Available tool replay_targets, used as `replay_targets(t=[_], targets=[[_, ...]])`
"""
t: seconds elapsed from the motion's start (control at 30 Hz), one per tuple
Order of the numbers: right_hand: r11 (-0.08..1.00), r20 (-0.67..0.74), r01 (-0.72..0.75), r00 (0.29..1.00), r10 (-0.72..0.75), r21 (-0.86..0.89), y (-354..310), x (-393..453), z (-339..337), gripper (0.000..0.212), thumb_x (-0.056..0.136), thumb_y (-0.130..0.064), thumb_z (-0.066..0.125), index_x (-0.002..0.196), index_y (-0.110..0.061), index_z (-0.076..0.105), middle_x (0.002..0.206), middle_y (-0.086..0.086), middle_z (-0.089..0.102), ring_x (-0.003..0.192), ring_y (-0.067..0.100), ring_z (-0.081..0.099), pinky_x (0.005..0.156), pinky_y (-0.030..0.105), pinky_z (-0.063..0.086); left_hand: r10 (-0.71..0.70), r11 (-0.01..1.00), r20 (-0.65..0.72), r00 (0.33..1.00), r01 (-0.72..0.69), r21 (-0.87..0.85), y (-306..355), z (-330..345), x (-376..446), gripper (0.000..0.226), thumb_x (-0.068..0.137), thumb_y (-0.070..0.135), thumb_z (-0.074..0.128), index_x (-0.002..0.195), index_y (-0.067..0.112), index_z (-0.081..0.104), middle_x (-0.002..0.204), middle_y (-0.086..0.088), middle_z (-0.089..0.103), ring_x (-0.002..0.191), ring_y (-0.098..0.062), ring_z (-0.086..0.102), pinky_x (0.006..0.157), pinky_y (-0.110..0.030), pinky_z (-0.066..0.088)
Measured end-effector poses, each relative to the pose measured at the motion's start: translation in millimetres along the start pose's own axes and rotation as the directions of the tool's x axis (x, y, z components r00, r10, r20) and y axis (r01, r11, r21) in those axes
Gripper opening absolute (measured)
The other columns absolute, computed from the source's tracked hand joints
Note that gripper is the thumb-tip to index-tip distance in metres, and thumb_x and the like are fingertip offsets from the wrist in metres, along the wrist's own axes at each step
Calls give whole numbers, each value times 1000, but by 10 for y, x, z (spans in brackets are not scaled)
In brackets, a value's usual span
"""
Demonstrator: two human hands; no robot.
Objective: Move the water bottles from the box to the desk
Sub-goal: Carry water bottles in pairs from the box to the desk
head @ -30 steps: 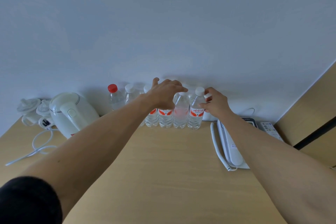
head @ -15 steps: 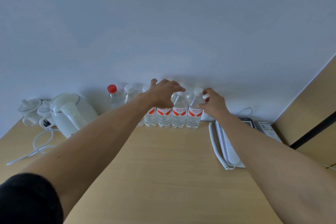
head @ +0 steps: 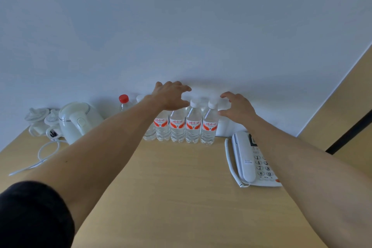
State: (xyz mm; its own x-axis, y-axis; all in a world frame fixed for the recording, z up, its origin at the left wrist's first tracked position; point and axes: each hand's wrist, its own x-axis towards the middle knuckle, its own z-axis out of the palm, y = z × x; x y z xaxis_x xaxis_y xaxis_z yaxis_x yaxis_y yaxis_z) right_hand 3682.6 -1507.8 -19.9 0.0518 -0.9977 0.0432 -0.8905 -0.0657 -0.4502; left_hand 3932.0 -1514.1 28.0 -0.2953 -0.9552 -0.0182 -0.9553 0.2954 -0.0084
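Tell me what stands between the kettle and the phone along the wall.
In the head view, a row of upright water bottles stands between the kettle and the phone, with a red-capped bottle behind them at the kettle end. Both hands hover over the row.

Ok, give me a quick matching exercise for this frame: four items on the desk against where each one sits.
Things:
1. kettle
2. red-capped bottle
3. telephone
4. right hand

Places:
A. desk's right side, handset on cradle
B. open, just right of the row of labelled bottles
C. left end of the bottle group, by the wall
D. left of the bottles, cord trailing

Pairs: 1-D, 2-C, 3-A, 4-B
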Motion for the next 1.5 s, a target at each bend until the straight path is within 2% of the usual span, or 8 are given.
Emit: replay_targets(t=[0.23,0.37,0.57,0.7,1.0,1.27,1.4,1.5], targets=[[995,26,35,999,-33,-96,-45,-151,-106,51,94,-40,59,142,-28,45,132,11,51,120,32,52,96,41,48,-92,996,3,996,92,21,88,-65,-79,57,98,56,43,152,39,35,155,-1,41,138,-29,42,111,-53,28],[990,10,25,1000,-24,-142,-74,-282,-201,49,98,-44,53,143,-28,43,135,12,49,122,33,51,98,42,47,-92,995,6,996,91,50,155,-85,-133,56,99,55,41,153,39,33,155,-2,41,138,-30,42,111,-54,27],[989,-34,-46,999,42,-142,-95,-624,-311,50,97,-45,53,144,-30,42,137,11,48,125,33,49,98,41,43,-15,996,11,1000,14,91,324,-142,-228,58,99,52,43,154,40,30,156,0,39,139,-30,38,111,-53,27],[981,-77,-125,990,114,-151,-108,-960,-396,50,97,-46,52,144,-31,42,138,11,46,125,33,49,97,41,43,94,990,-5,996,-93,106,479,-176,-370,59,98,51,44,154,40,29,156,-1,38,140,-30,38,111,-53,27],[934,-139,-330,940,312,-136,-81,-2121,-328,49,97,-45,52,144,-33,41,138,8,46,120,30,51,92,39,47,284,957,5,959,-284,53,930,-13,-837,61,94,43,49,152,42,31,155,3,39,138,-28,39,111,-51,26],[850,-248,-521,836,489,-80,237,-3243,-402,48,95,-42,57,140,-29,47,133,10,56,115,31,56,88,39,50,491,870,35,870,-492,23,1866,150,-1242,61,93,45,51,151,42,33,153,0,42,136,-31,41,109,-53,28],[756,-283,-655,728,625,-15,544,-3883,-478,50,94,-44,57,142,-34,44,136,6,57,119,31,56,88,37,49,638,770,29,770,-637,-23,2561,237,-1568,57,93,39,52,148,40,37,143,-3,50,128,-32,46,103,-51,31],[669,-269,-743,646,714,-10,772,-4390,-565,57,93,-48,57,147,-35,40,144,6,53,128,32,51,101,43,48,725,687,65,685,-727,0,3129,311,-1862,59,96,35,51,152,35,33,147,-6,47,131,-35,46,107,-55,34]])
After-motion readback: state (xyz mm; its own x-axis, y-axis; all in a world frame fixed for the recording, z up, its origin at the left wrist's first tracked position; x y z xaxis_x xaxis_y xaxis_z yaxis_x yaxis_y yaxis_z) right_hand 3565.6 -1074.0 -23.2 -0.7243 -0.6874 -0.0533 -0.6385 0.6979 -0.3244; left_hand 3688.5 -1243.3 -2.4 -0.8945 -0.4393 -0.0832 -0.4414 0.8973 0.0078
